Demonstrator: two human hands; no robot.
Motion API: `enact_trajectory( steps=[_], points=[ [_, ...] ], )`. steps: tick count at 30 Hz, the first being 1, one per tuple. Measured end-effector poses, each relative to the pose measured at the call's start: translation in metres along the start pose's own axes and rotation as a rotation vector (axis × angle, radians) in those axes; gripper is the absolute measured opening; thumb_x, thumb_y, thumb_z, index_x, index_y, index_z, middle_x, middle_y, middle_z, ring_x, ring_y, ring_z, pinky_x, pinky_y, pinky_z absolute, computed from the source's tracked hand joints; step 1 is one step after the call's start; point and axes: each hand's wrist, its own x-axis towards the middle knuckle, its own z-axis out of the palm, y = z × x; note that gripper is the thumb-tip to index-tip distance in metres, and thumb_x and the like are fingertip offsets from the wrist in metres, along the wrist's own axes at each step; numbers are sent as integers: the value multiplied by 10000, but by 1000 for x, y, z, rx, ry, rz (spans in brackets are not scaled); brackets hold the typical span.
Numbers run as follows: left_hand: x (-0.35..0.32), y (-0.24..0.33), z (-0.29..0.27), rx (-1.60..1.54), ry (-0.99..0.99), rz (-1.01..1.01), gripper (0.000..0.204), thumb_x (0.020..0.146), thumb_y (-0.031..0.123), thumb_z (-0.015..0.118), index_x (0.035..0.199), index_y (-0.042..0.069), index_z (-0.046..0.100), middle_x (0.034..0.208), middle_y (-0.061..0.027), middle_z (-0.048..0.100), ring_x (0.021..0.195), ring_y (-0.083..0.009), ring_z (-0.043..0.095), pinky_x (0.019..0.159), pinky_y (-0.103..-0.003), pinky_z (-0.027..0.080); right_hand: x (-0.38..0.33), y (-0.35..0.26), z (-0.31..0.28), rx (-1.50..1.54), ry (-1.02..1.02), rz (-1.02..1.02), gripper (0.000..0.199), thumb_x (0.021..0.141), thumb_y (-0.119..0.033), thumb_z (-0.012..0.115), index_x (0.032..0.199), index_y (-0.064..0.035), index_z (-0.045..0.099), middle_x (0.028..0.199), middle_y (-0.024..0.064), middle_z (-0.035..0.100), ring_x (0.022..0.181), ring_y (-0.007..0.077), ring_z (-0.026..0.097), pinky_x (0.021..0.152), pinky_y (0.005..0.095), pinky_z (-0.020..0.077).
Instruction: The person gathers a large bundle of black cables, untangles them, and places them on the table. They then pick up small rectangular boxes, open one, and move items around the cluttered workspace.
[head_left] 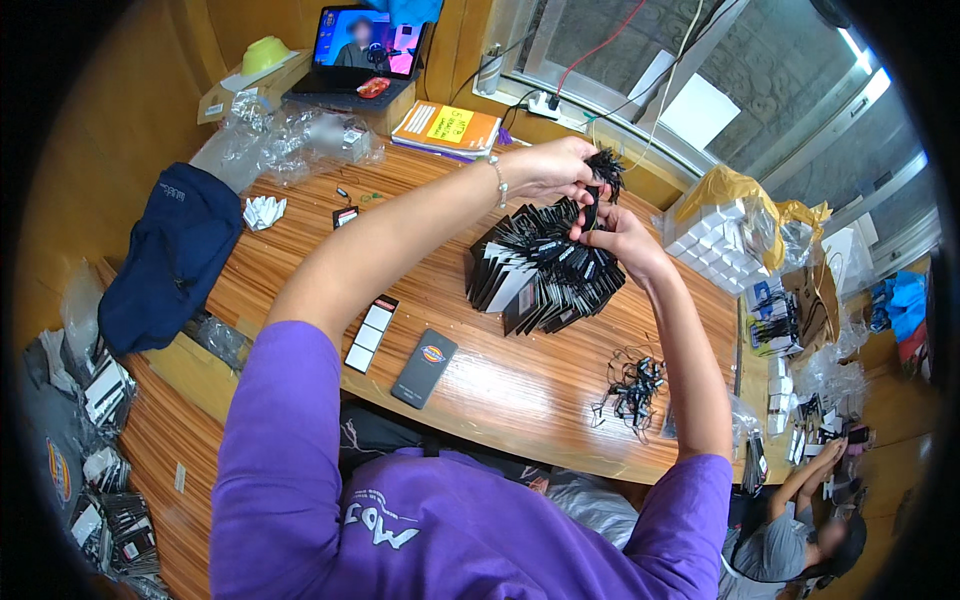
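A thick bunch of black hang tags (pixel 545 312) fans out in a ring on the wooden table, a few white faces showing among the dark ones. Their black strings gather upward into one bundle (pixel 606 172). My left hand (pixel 560 168), with a bracelet at the wrist, closes its fingers round the top of that string bundle. Just below, my right hand (pixel 628 243) is closed on the same strings, thumb and fingers pinched together. Fine detail between the fingertips is hidden.
A loose heap of black strings (pixel 635 390) lies near the front right edge. Two flat tags (pixel 371 335) (pixel 425 368) lie front left. White boxes (pixel 715 245) stand right, notebooks (pixel 446 130) and a tablet (pixel 366 42) at the back. Another person (pixel 800 545) works lower right.
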Motion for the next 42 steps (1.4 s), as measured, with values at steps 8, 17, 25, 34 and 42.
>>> enact_trajectory(
  steps=[8, 17, 25, 34, 42],
  points=[
    [-2, 12, 0, 204, -141, -38, 185, 815, -38, 470, 998, -9, 484, 922, -84, 559, 741, -102, 547, 617, -213, 497, -7, 6, 7, -6, 144, -18, 121, 798, -25, 576, 913, -2, 544, 833, 31, 610, 785, 96, 559, 738, 219, 437],
    [-22, -44, -16, -541, 58, 169, 249, 847, -12, 510, 1088, 29, 459, 988, -112, 572, 749, -120, 556, 611, -235, 492, 4, 22, 11, 6, 209, -143, 43, 834, -65, 545, 835, -36, 514, 753, 0, 574, 678, 52, 512, 636, 183, 406],
    [-17, -15, 0, -379, 137, 121, 213, 844, -33, 499, 1041, 27, 443, 924, -76, 549, 819, -141, 570, 648, -250, 496, -2, 9, 20, 102, 127, -107, 141, 828, -85, 575, 942, -9, 542, 781, -9, 564, 722, 56, 511, 682, 183, 397],
    [3, -8, 0, -294, 104, 75, 204, 783, -78, 478, 968, 7, 481, 884, -102, 549, 796, -177, 537, 631, -286, 481, 0, 8, 13, 196, 86, 3, 140, 837, -116, 573, 944, -25, 569, 796, 7, 567, 777, 80, 520, 740, 205, 398],
    [3, -12, -20, -365, 27, 26, 309, 800, -94, 450, 1094, -15, 401, 1043, -121, 486, 947, -175, 520, 733, -306, 496, 2, 3, 15, 94, 57, -44, 125, 855, -147, 560, 924, -45, 533, 831, 8, 566, 804, 84, 512, 777, 214, 381]
  ],
)
